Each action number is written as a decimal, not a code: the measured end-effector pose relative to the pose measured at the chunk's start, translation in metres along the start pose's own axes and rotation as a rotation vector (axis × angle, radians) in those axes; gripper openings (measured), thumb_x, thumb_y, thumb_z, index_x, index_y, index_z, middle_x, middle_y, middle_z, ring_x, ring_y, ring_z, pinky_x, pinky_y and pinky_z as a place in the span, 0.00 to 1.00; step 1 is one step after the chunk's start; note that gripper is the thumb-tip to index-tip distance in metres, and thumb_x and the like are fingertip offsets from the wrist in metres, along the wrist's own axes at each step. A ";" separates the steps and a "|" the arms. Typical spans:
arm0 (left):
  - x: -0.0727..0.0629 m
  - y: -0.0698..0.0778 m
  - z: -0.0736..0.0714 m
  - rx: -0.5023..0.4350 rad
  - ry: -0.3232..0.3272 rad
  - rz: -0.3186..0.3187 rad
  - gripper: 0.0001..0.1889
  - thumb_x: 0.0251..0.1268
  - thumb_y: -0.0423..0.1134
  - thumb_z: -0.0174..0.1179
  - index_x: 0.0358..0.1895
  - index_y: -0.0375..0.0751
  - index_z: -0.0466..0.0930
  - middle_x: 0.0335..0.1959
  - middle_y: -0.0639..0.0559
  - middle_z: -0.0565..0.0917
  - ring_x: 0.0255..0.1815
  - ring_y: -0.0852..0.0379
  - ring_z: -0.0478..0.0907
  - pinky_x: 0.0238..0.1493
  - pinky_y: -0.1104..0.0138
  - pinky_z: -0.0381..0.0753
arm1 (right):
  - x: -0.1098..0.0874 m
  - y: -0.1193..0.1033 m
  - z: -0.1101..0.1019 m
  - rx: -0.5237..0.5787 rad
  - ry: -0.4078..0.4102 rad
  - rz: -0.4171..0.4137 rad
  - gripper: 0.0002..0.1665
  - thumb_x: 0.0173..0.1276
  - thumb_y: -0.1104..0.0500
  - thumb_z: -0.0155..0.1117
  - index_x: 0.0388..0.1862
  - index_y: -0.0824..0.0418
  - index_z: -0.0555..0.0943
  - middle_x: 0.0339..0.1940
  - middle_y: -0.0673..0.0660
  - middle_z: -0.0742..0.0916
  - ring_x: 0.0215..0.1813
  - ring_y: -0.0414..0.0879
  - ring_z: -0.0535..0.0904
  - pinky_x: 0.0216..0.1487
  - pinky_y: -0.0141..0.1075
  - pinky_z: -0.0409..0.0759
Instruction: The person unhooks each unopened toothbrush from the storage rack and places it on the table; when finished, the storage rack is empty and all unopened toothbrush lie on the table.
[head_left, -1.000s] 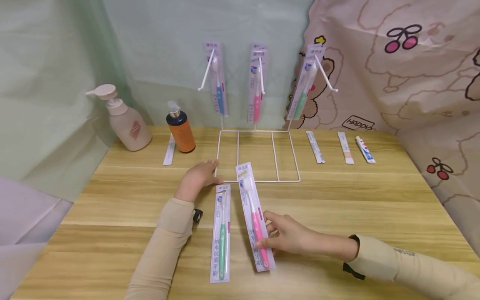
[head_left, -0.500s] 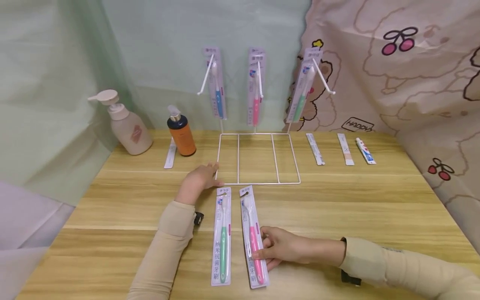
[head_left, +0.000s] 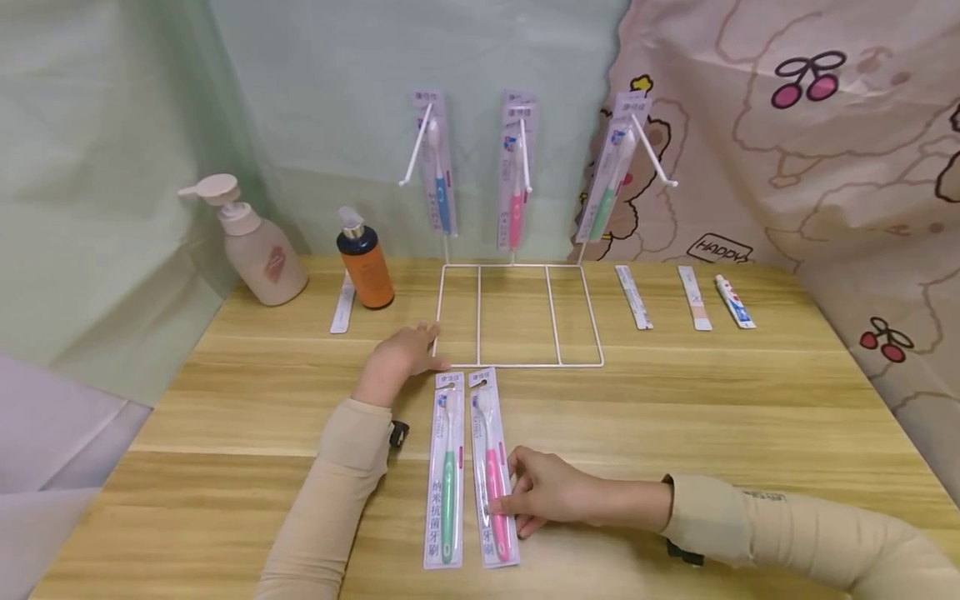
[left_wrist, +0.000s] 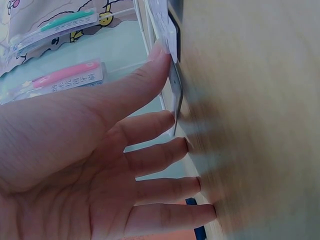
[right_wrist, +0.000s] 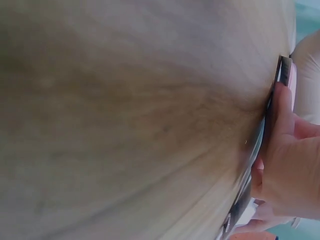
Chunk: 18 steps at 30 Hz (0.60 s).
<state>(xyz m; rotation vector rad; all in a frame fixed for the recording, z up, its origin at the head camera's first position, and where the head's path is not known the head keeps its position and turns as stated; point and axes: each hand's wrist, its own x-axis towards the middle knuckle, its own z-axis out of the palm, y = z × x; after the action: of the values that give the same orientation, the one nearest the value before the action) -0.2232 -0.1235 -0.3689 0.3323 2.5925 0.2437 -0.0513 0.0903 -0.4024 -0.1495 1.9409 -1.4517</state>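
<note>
A packaged pink toothbrush (head_left: 494, 475) lies at the front of the table, its lower right side held between the thumb and fingers of my right hand (head_left: 551, 492). Close on its left is a packaged green toothbrush (head_left: 448, 475), parallel to it. My left hand (head_left: 401, 354) rests at the near left corner of the white wire rack (head_left: 517, 365). In the left wrist view the fingers (left_wrist: 160, 190) of that hand are straight and spread, fingertips at the tabletop. The right wrist view shows my right hand (right_wrist: 292, 160) at the package's edge, low over the wood.
Packaged blue (head_left: 441, 200), pink (head_left: 516, 208) and green (head_left: 604, 204) toothbrushes hang on the rack's hooks. A pump bottle (head_left: 262, 258) and an orange bottle (head_left: 367, 271) stand at the back left. Two slim sachets (head_left: 633, 297) and a toothpaste tube (head_left: 735, 302) lie at the back right.
My right hand has brought the pink toothbrush down and leftward, and turned it straighter, beside the green one. The left hand has stayed at the rack's corner.
</note>
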 end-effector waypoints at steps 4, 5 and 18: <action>0.000 0.001 -0.001 0.006 -0.008 -0.005 0.41 0.66 0.51 0.54 0.74 0.39 0.44 0.74 0.36 0.46 0.72 0.36 0.47 0.69 0.47 0.54 | 0.000 -0.001 0.001 -0.040 -0.013 0.009 0.20 0.58 0.56 0.69 0.40 0.64 0.69 0.19 0.58 0.84 0.16 0.44 0.80 0.20 0.37 0.82; 0.000 0.001 -0.001 0.006 -0.009 -0.006 0.41 0.66 0.51 0.54 0.74 0.39 0.44 0.74 0.36 0.46 0.73 0.36 0.46 0.69 0.47 0.54 | 0.000 -0.001 0.001 -0.042 -0.020 0.009 0.21 0.59 0.56 0.69 0.40 0.64 0.68 0.18 0.59 0.84 0.16 0.45 0.81 0.20 0.37 0.82; -0.002 0.002 -0.002 0.009 -0.006 -0.011 0.41 0.66 0.51 0.55 0.74 0.39 0.44 0.74 0.36 0.46 0.73 0.36 0.47 0.70 0.47 0.54 | 0.001 -0.002 0.001 -0.010 -0.057 0.025 0.26 0.60 0.54 0.68 0.43 0.65 0.64 0.15 0.62 0.84 0.15 0.47 0.82 0.19 0.39 0.82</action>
<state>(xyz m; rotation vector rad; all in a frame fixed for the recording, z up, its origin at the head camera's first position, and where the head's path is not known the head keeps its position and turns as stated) -0.2221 -0.1224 -0.3659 0.3222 2.5900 0.2266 -0.0520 0.0884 -0.4010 -0.1685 1.8984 -1.4066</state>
